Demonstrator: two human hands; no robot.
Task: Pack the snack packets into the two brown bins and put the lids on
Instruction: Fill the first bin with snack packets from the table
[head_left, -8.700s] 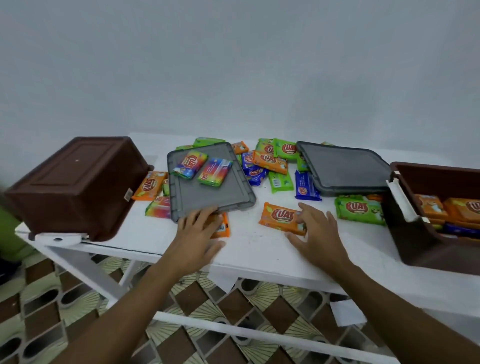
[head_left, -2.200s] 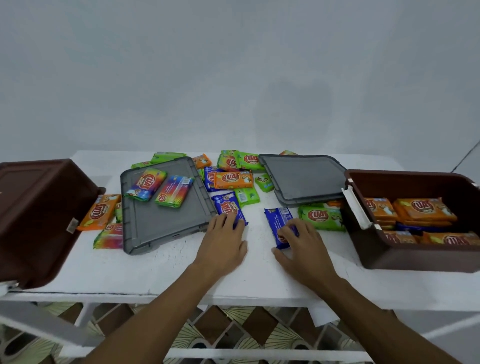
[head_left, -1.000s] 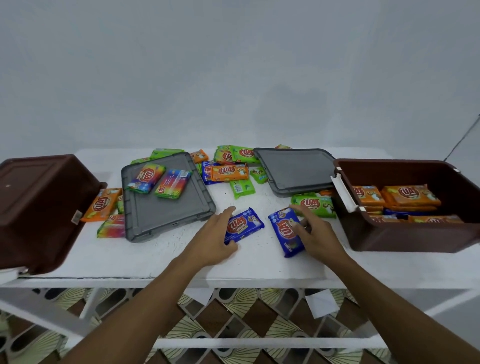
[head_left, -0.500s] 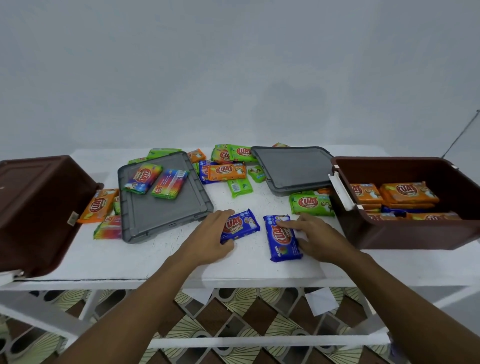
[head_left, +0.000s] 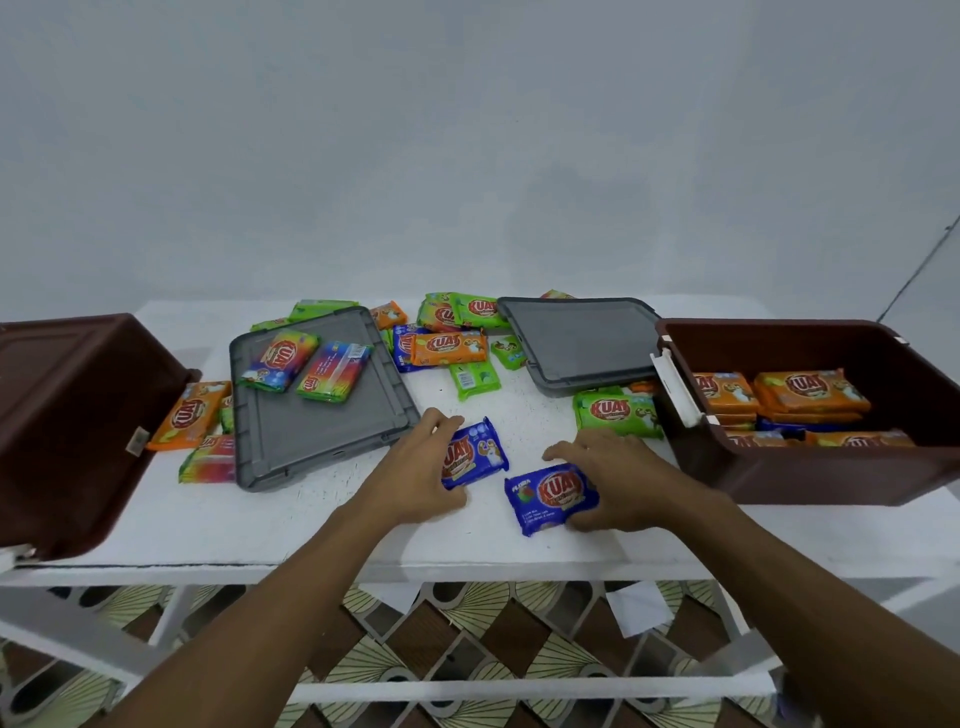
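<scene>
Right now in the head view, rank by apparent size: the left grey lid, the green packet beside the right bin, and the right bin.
1. right bin
2. left grey lid, though its nearness makes this unsure
3. green packet

"KUAT" is printed on the blue packet (head_left: 551, 498) at lower centre and on the orange packet (head_left: 450, 346) above it.

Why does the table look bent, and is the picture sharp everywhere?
Head view: the wide-angle lens bows the table edge and stretches the corners; light is soft and even, with faint shadows and no glare; the blue packets under the hands read sharply, while the left bin and floor tiles at the edges look smeared.
</scene>
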